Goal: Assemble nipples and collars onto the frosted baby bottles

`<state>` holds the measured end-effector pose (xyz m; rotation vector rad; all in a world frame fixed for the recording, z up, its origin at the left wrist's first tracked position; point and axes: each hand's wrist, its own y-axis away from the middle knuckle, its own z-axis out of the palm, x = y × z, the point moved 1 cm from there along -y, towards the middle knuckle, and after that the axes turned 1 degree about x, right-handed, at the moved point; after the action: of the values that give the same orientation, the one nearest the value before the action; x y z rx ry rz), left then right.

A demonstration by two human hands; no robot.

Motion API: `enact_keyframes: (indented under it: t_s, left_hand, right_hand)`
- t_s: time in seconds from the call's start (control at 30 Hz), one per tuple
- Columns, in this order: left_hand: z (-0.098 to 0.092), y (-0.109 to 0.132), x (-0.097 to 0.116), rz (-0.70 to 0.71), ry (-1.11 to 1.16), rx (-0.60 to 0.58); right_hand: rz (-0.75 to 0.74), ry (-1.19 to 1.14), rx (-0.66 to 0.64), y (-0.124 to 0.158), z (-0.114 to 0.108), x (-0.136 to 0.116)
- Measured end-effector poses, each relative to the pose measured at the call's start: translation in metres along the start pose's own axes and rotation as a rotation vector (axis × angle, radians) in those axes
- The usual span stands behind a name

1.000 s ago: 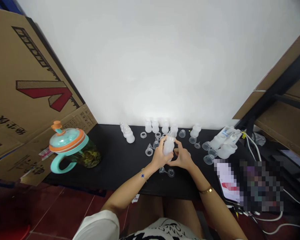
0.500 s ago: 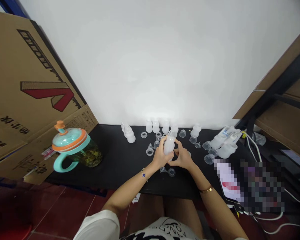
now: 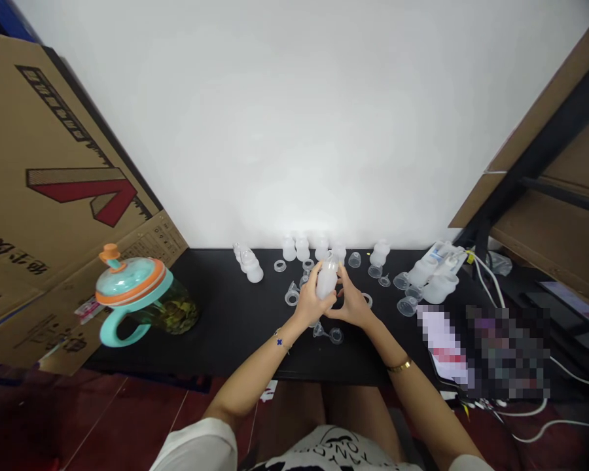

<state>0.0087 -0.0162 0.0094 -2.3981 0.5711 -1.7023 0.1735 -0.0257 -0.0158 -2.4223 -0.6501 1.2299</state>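
Observation:
Over the middle of the black table, a small milky-white bottle (image 3: 326, 280) with a clear top is tilted slightly, its top leaning away from me. My left hand (image 3: 310, 302) wraps round its left side and lower part. From the right, my right hand (image 3: 352, 306) has its fingers closed on the bottle's side, the thumb near its base. Just in front of my hands lies a clear plastic funnel-like part with a ring (image 3: 336, 335). Left of them is another clear ringed part (image 3: 292, 297), and a pale ring (image 3: 368, 300) shows partly behind my right hand.
Several white bottles (image 3: 288, 248) line the wall. Capped bottles (image 3: 251, 267) stand left of them. Clear cups and flanges (image 3: 407, 306) lie right, near a white pumping device (image 3: 440, 288). A tea jug (image 3: 177, 307), cardboard box (image 3: 69, 196), phone (image 3: 444, 347) and cables (image 3: 544, 428) flank the workspace.
The view has shifted slightly. Both hands remain on the bottle, with the right fingers moved a little along its upper side.

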Motion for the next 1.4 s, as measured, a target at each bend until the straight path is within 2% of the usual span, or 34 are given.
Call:
enact_keyframes:
  t_s: [0.13,0.3,0.47,0.7,1.0,1.4]
  left_hand:
    - [-0.001,0.0,0.001,0.052,0.015,0.027]
    - [-0.001,-0.001,0.001,0.14,0.05,-0.029]
    - [-0.001,-0.004,-0.003,0.228,0.173,-0.055]
    - [0.003,-0.002,-0.005,0.197,0.313,-0.065]
    - [0.007,0.002,-0.003,0.123,0.326,-0.091]
    - [0.006,0.002,-0.004,0.149,0.321,-0.099]
  right_hand:
    - [-0.05,-0.039,0.014,0.001,0.003,0.004]
    - [-0.075,-0.091,0.002,0.003,0.006,0.009]
    - [-0.089,-0.141,0.05,0.003,0.006,0.003]
    - [-0.154,-0.103,0.125,0.002,0.0,-0.003]
    - [-0.226,0.008,0.166,0.003,-0.006,-0.004]
    - [-0.219,0.004,0.144,0.003,-0.006,-0.002]
